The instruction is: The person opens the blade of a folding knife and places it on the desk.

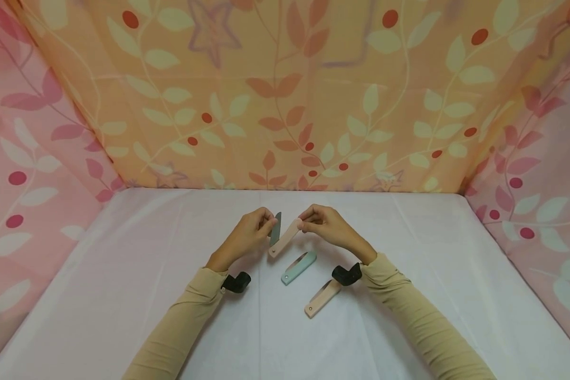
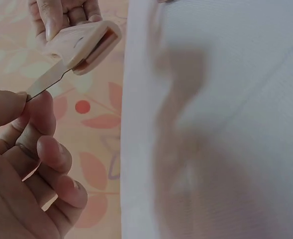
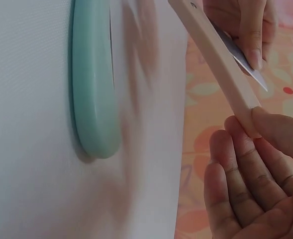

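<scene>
A folding knife with a pale pink handle is held up off the table between both hands, its blade swung partly out from the handle. My left hand pinches the blade between thumb and forefinger, seen close in the left wrist view along the blade. With thumb and fingers, my right hand pinches the far end of the handle. Nearer to me, a mint green folding knife lies folded on the table. A second pale pink folding knife, also folded, lies partly behind the right wrist camera.
A white cloth covers the table. Printed fabric walls with leaves stand at the back, left and right. Black cameras sit on the left wrist and right wrist.
</scene>
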Demonstrator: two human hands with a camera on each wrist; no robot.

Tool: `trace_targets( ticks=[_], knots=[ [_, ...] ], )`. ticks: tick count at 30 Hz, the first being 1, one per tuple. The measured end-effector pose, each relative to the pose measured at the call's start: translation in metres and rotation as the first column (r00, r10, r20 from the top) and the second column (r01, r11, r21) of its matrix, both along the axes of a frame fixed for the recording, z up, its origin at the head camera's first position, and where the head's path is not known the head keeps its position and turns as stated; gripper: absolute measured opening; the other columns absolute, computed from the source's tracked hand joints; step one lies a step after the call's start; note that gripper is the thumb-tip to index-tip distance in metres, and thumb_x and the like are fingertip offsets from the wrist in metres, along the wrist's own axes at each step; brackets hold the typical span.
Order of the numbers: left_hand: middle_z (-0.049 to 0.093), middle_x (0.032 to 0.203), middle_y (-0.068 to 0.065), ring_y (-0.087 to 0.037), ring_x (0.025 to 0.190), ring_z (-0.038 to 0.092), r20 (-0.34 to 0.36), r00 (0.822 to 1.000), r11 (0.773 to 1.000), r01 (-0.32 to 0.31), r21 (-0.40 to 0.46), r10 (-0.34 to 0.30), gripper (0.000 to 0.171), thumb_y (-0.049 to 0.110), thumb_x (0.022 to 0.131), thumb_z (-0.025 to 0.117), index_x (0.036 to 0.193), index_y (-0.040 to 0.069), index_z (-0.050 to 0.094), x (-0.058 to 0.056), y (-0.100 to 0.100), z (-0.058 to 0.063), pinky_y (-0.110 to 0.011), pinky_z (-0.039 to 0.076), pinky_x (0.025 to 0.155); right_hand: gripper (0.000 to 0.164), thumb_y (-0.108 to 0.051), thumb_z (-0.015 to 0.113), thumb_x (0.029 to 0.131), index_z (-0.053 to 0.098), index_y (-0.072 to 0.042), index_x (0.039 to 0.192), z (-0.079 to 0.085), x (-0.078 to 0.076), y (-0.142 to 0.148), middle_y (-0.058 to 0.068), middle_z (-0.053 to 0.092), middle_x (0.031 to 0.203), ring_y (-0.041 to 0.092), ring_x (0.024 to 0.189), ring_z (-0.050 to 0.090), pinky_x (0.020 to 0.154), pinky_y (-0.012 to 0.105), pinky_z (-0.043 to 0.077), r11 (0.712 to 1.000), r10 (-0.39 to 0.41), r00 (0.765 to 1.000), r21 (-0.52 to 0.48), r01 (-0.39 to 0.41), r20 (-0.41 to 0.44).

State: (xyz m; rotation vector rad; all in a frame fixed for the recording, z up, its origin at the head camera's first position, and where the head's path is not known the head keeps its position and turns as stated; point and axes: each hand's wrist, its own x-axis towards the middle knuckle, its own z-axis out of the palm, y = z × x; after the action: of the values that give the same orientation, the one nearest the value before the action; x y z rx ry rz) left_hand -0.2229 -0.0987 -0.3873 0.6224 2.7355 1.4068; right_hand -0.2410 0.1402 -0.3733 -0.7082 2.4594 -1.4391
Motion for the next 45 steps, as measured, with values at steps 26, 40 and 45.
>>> trace_targets(
  ticks=[26, 40, 45],
  knots=[
    [0.069, 0.077, -0.004, -0.012, 0.068, 0.057, 0.036, 0.996, 0.996, 0.084, 0.009, -0.084, 0.017, 0.022, 0.097, 0.065, 0.097, 0.006, 0.071, 0.002, 0.006, -0.001, -0.026, 0.047, 0.063, 0.032, -0.024, 0.064, 0.098, 0.063, -0.001, 0.12, -0.003, 0.01, 0.007, 0.016, 0.071, 0.11, 0.028, 0.101, 0.069, 0.09, 0.038, 0.055, 0.999, -0.031, 0.999, 0.014, 0.031, 0.03],
    [0.072, 0.078, -0.004, -0.017, 0.068, 0.061, -0.001, 0.996, 0.996, 0.094, 0.011, -0.094, 0.012, 0.018, 0.097, 0.065, 0.094, 0.007, 0.07, 0.001, 0.006, -0.001, -0.027, 0.047, 0.065, 0.032, -0.024, 0.061, 0.1, 0.063, 0.001, 0.119, -0.003, 0.008, 0.005, 0.018, 0.074, 0.105, 0.033, 0.1, 0.071, 0.09, 0.043, 0.055, 1.0, 0.02, 0.998, -0.002, -0.02, 0.052],
    [0.072, 0.079, -0.005, -0.013, 0.068, 0.059, -0.024, 0.996, 0.996, 0.087, 0.011, -0.086, 0.012, 0.018, 0.097, 0.065, 0.093, 0.007, 0.069, 0.001, 0.006, 0.001, -0.027, 0.047, 0.065, 0.031, -0.024, 0.061, 0.1, 0.063, 0.001, 0.117, -0.003, 0.007, 0.005, 0.017, 0.074, 0.104, 0.028, 0.101, 0.071, 0.091, 0.043, 0.055, 1.0, 0.01, 1.0, 0.01, -0.01, 0.024]
  ],
)
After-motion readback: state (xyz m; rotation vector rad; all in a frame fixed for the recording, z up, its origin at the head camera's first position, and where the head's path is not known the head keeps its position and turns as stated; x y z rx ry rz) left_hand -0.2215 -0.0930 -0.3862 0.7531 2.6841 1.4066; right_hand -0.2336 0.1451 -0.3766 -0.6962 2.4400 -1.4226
